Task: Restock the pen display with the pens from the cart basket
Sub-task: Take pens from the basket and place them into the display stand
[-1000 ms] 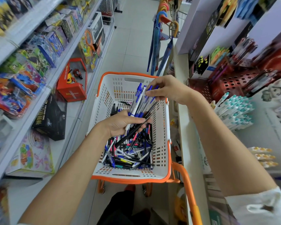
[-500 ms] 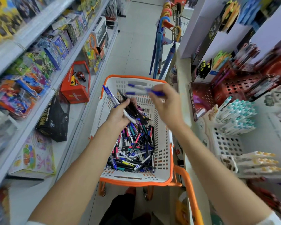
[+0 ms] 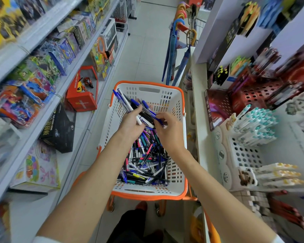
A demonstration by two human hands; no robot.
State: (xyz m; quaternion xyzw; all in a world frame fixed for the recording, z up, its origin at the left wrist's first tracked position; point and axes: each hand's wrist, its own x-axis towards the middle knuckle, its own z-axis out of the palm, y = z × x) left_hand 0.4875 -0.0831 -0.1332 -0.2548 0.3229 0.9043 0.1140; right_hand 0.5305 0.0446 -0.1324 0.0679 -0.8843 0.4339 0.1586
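Our left hand (image 3: 130, 123) has its grip closed round a bundle of pens (image 3: 128, 105), fingers curled over the barrels. The blue caps fan out toward the far left corner of the basket (image 3: 147, 194). One white barrel sticks out below the thumb. Our right hand (image 3: 168, 132) meets the same bundle from the right. Its grip is narrow, with thumb and fingertips pinching the near ends of a few blue pens; we cannot tell how many. Both hands hang above the white, orange-rimmed basket, which holds a heap of loose pens (image 3: 146, 165) in black, blue, pink and white against its near wall.

The pen display (image 3: 244, 155) stands on the table to our right. It is a white holed rack with teal-capped pens (image 3: 256, 123) slanting out of its top and yellow-tipped pens (image 3: 277, 174) lower down.

On the shelf to our left a red box (image 3: 82, 102) bears a white cross. A black box (image 3: 60, 127) beside it carries white lettering too blurred to read. Print on the pens is too small to make out.
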